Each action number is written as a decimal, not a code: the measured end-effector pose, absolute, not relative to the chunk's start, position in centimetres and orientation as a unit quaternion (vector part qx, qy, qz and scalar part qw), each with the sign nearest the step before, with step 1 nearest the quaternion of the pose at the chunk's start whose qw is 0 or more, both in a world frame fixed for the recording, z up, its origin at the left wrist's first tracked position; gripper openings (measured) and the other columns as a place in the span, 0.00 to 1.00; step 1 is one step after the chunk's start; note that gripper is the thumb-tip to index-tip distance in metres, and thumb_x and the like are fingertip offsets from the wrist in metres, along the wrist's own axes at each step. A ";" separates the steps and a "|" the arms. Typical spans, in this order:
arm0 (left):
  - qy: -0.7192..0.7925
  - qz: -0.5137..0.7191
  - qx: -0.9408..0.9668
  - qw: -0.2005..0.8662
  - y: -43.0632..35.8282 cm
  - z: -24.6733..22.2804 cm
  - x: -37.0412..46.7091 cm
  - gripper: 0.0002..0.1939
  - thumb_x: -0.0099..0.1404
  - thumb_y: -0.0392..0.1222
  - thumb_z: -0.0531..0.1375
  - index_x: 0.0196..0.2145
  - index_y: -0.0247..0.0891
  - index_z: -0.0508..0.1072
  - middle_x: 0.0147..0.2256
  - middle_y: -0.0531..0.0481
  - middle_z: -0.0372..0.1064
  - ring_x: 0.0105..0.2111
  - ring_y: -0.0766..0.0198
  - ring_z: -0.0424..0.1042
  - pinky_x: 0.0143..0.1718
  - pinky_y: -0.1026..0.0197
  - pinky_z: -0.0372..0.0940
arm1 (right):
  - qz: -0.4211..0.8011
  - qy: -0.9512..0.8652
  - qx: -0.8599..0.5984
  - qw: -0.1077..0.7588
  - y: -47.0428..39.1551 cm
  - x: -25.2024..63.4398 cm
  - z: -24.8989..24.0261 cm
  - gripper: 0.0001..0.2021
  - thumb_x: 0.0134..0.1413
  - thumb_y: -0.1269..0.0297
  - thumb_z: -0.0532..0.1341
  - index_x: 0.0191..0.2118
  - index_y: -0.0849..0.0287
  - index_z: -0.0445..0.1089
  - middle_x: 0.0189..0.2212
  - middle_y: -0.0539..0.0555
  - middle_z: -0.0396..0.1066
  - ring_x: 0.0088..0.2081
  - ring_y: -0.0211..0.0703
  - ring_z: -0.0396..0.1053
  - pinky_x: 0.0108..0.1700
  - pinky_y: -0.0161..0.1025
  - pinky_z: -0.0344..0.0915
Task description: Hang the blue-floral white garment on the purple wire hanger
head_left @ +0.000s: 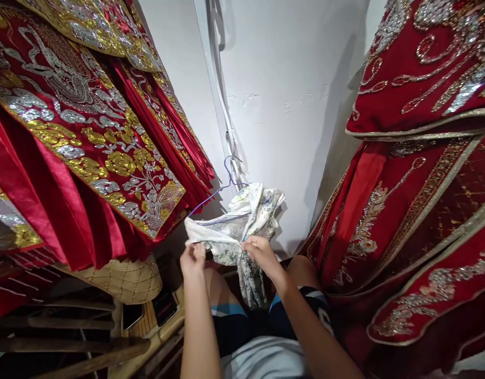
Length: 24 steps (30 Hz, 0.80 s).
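Observation:
A white garment with a pale floral print [252, 210] hangs on a thin purple wire hanger [210, 198], whose hook is at a white upright post. My left hand [193, 258] pinches the garment's lower left edge, just under the hanger's left end. With fingers closed, my right hand [260, 251] grips the white trim near the middle. Below it, a gathered part of the garment dangles between my knees.
Red embroidered garments with gold and silver hang at the left [119, 163] and right [384, 210]. A white wall [281, 131] stands ahead. Two dark phones [164, 307] lie on a wooden surface [147, 322] at lower left, beside wooden slats.

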<state>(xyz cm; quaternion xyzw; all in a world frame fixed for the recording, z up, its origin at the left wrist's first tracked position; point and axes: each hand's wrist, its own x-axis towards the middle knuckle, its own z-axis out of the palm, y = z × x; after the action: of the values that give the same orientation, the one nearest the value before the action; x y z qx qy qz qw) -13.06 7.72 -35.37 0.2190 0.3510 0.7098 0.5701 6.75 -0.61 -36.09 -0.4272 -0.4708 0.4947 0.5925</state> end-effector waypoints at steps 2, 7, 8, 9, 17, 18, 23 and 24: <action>0.393 0.679 0.217 0.580 6.5 -38.0 -11.5 0.09 0.63 0.34 0.58 0.25 0.37 0.63 0.23 0.54 0.64 0.26 0.68 0.69 0.36 0.62 0.68 | 0.501 -0.448 -0.426 0.606 -1.4 7.1 -36.8 0.11 0.50 0.58 0.60 0.22 0.57 0.64 0.12 0.43 0.55 0.17 0.33 0.49 0.22 0.34 0.46; 0.420 0.601 0.282 0.619 4.6 -40.1 -7.9 0.08 0.50 0.39 0.68 0.26 0.33 0.73 0.25 0.51 0.71 0.29 0.63 0.72 0.35 0.61 0.65 | 0.503 -0.489 -0.470 0.536 -2.7 10.5 -38.0 0.13 0.51 0.60 0.59 0.19 0.56 0.64 0.11 0.45 0.53 0.16 0.35 0.48 0.22 0.36 0.47; 0.408 0.596 0.298 0.625 4.2 -39.5 -7.4 0.11 0.49 0.41 0.70 0.27 0.33 0.74 0.26 0.50 0.71 0.30 0.63 0.72 0.36 0.62 0.65 | 0.501 -0.516 -0.485 0.498 -2.8 11.3 -38.1 0.13 0.51 0.61 0.60 0.19 0.56 0.66 0.11 0.46 0.54 0.16 0.36 0.49 0.22 0.36 0.47; 0.387 0.595 0.316 0.630 3.7 -38.7 -6.9 0.13 0.48 0.44 0.70 0.28 0.33 0.74 0.28 0.50 0.72 0.31 0.63 0.72 0.37 0.62 0.65 | 0.494 -0.535 -0.501 0.468 -2.8 11.9 -38.2 0.13 0.52 0.60 0.61 0.19 0.56 0.67 0.11 0.47 0.56 0.16 0.36 0.51 0.22 0.36 0.48; 0.261 0.525 0.621 0.520 -2.1 -31.6 -3.2 0.13 0.67 0.50 0.59 0.33 0.37 0.73 0.35 0.48 0.66 0.36 0.62 0.66 0.42 0.62 0.63 | 0.505 -0.481 -0.457 0.553 -2.9 11.3 -37.6 0.21 0.58 0.42 0.56 0.27 0.53 0.70 0.25 0.52 0.67 0.31 0.46 0.67 0.33 0.42 0.63; 0.262 0.517 0.655 0.485 -2.4 -31.4 -3.0 0.12 0.68 0.49 0.58 0.34 0.37 0.74 0.36 0.47 0.67 0.39 0.60 0.67 0.45 0.61 0.62 | 0.536 -0.466 -0.422 0.564 -3.0 10.9 -37.5 0.22 0.58 0.39 0.55 0.29 0.52 0.70 0.26 0.53 0.68 0.33 0.48 0.68 0.34 0.42 0.64; 0.287 0.521 0.665 0.451 -2.6 -31.7 -4.1 0.14 0.67 0.51 0.59 0.45 0.42 0.75 0.50 0.44 0.67 0.55 0.53 0.64 0.57 0.56 0.57 | 0.615 -0.527 -0.311 0.498 -3.3 10.1 -35.6 0.18 0.39 0.50 0.71 0.35 0.55 0.70 0.27 0.51 0.70 0.34 0.48 0.69 0.35 0.43 0.66; 0.288 0.506 0.657 0.479 -2.7 -31.9 -4.6 0.17 0.68 0.52 0.58 0.50 0.43 0.74 0.51 0.45 0.68 0.54 0.53 0.65 0.57 0.56 0.58 | 0.617 -0.545 -0.313 0.473 -3.3 10.3 -35.0 0.19 0.35 0.56 0.73 0.35 0.55 0.70 0.27 0.50 0.70 0.33 0.47 0.69 0.34 0.42 0.66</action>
<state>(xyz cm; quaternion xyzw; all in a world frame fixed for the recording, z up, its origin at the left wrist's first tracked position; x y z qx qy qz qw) -4.65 -2.68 -31.94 0.6567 0.2880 0.5059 0.4794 10.31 -3.28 -34.95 -0.3131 -0.5455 0.6173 0.4726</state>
